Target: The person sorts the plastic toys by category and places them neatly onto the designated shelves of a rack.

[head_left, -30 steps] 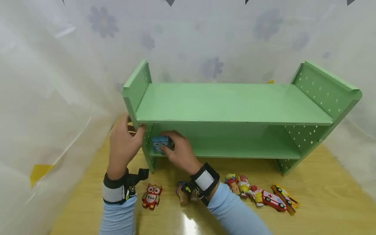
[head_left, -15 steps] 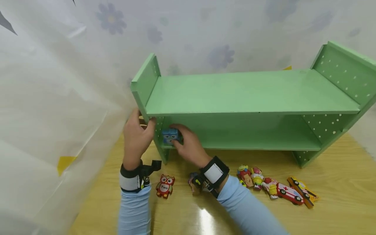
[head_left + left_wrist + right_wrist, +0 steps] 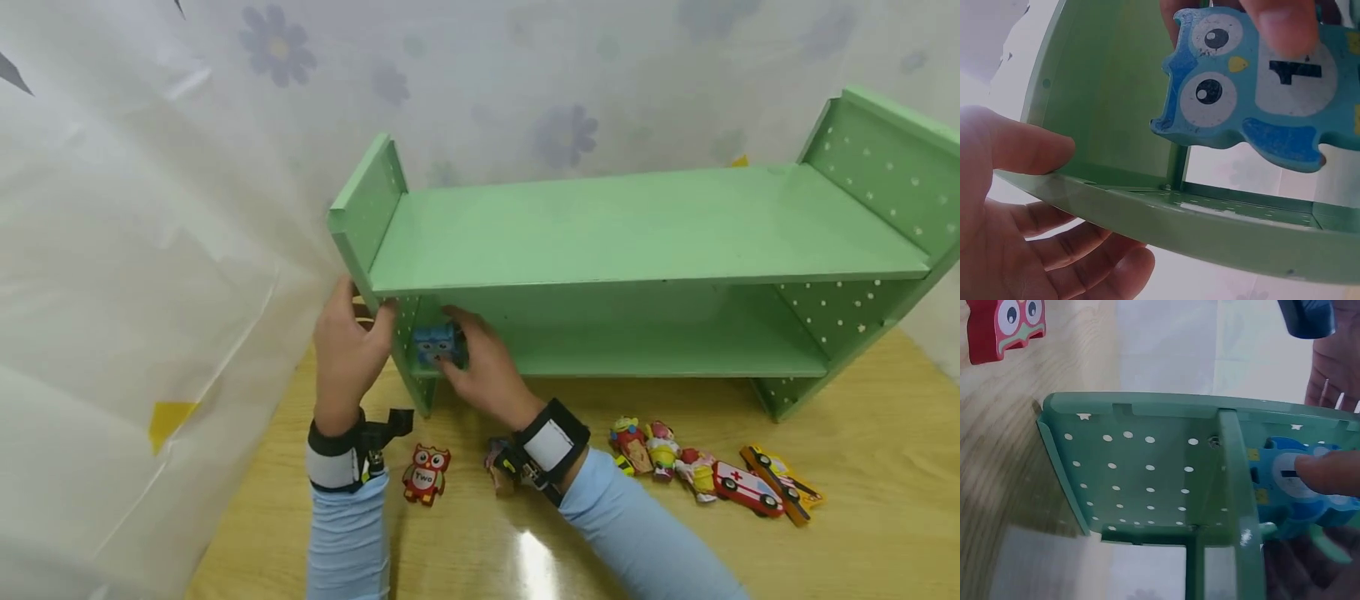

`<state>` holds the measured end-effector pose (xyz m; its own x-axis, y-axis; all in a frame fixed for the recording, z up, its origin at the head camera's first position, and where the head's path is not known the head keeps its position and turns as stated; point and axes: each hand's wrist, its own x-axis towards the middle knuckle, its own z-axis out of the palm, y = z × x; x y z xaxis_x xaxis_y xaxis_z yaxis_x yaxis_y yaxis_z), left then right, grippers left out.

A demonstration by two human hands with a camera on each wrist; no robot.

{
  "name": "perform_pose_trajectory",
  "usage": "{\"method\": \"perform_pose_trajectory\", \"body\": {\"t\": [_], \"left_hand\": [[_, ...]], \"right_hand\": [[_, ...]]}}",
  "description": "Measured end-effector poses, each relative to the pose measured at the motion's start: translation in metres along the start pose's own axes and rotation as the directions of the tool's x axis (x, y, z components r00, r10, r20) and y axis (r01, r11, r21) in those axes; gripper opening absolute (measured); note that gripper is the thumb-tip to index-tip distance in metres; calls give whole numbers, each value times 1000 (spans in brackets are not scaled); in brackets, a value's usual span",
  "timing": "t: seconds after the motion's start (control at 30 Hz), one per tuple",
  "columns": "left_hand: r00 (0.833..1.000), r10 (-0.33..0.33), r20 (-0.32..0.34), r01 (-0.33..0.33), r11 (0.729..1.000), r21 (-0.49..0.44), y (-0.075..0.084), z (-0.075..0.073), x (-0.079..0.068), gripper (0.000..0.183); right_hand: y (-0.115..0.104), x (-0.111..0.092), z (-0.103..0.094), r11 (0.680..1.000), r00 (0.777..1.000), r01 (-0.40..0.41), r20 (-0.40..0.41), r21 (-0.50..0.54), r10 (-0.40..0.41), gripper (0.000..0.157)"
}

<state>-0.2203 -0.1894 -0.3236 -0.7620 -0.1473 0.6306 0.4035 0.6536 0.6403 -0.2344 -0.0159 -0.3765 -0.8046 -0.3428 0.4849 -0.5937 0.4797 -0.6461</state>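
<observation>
A blue owl block (image 3: 433,343) marked with a 1 stands at the left end of the green shelf's (image 3: 637,233) lower tier. My right hand (image 3: 487,367) pinches it, thumb on its front. That thumb covers part of the number panel on the owl (image 3: 1210,125) in the left wrist view. Outside the shelf's left side panel, my left hand (image 3: 347,358) grips the panel's edge, its thumb on one side and its other fingers on the other. A red owl block (image 3: 426,473) labelled Two lies on the table in front.
Beneath my right wrist lies a brownish toy (image 3: 498,479), partly hidden. Several toy figures (image 3: 663,454), a red-and-white ambulance (image 3: 748,487) and a yellow vehicle (image 3: 783,482) lie on the table (image 3: 660,550) to the right. A pale flowered sheet (image 3: 487,92) hangs behind the shelf.
The head view has swung left, so the shelf and toys sit farther right. Both hands keep their holds; the blue owl stays at the same end of the lower tier.
</observation>
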Motion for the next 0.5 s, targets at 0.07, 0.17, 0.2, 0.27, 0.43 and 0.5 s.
{"method": "perform_pose_trajectory", "body": {"t": [0.07,0.17,0.2,0.27,0.43,0.5], "left_hand": [[1000,9,-2,-9,1000,-8,-1,1,0,40],[1000,15,-3,-15,1000,-13,-6,0,-1,40],[1000,17,-3,-17,1000,-7,-8,-1,-2,40],[1000,13,3,-13,1000,8,-15,-4,-9,38],[998,-50,25,48,996,72,-25,-19,-35,40],[997,-75,23,73,993,90,-26,-23,-39,42]], "right_hand": [[0,-5,-3,1000,998,15,-59,-28,-16,73],[0,-18,-5,997,985,32,-170,-69,-43,71],[-1,-24,-3,996,977,40,-205,-80,-56,69],[-4,-40,2,994,964,49,-257,-102,-74,62],[-20,-85,20,988,959,48,-271,-147,-86,46],[-24,-95,24,984,961,70,-255,-163,-111,40]]}}
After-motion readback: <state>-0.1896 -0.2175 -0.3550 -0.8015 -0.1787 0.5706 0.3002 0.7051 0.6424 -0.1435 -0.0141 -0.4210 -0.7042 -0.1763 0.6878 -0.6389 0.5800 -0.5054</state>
